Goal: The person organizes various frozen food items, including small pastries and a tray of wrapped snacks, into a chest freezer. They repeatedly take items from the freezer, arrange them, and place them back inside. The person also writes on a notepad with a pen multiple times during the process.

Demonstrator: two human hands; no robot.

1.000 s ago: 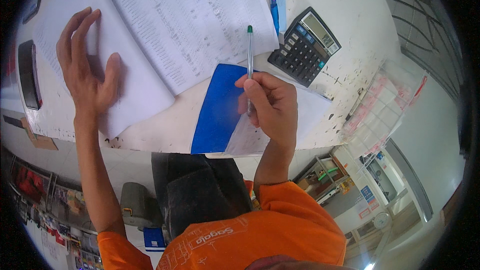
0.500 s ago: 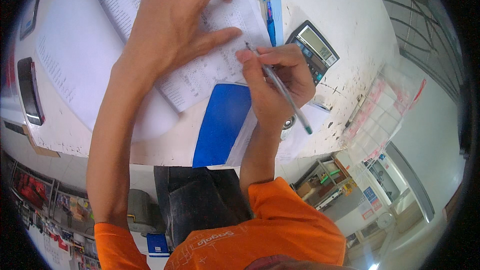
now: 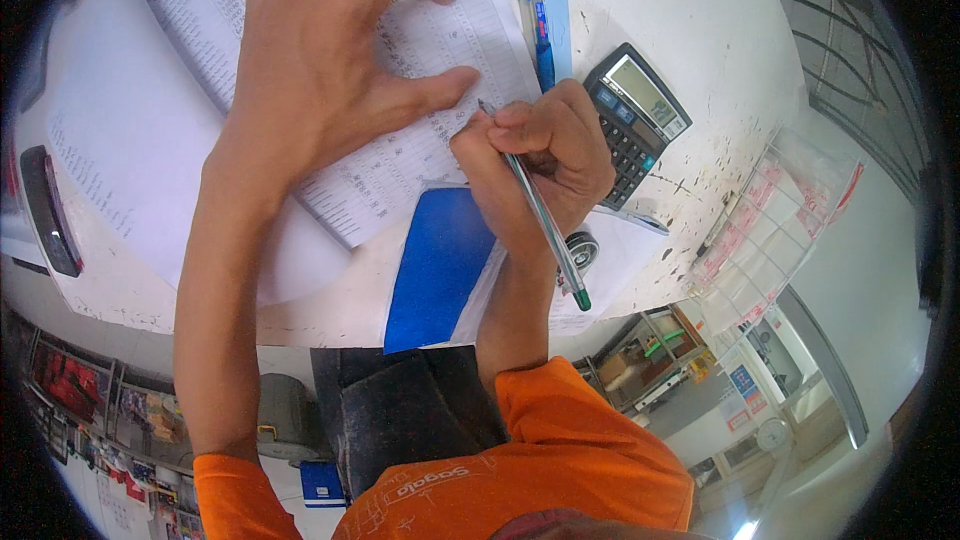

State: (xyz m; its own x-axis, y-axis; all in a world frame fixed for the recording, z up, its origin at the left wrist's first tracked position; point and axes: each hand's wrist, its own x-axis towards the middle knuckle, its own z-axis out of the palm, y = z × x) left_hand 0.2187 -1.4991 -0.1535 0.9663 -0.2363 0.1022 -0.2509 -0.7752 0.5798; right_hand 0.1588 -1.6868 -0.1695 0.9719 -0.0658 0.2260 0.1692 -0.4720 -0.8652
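My left hand (image 3: 320,60) lies over a stapled-looking stack of printed sheets (image 3: 385,175), thumb and forefinger spread apart. Its other fingertips are partly hidden at the top edge. A clear-barrelled pen (image 3: 545,210) with a green end is gripped in my right hand (image 3: 555,150). The writing tip hangs at the right part of the page, close to my left thumb; I cannot tell whether it touches the paper. Beneath my right wrist is a blue-covered item (image 3: 435,265). A black calculator (image 3: 625,155) lies just right of my right hand, partly covered by it.
A blue pen (image 3: 542,50) lies beside a pale blue strip (image 3: 556,15) above my right hand. A round dark metallic thing (image 3: 582,251) sits by my right wrist. A dark oblong object (image 3: 50,210) is at the left table edge, and a wire rack (image 3: 760,210) stands right.
The right fingers have curled more tightly round the pen, which now stands steeper with its green end lower. The view has shifted slightly, and the left hand still lies on the sheets.
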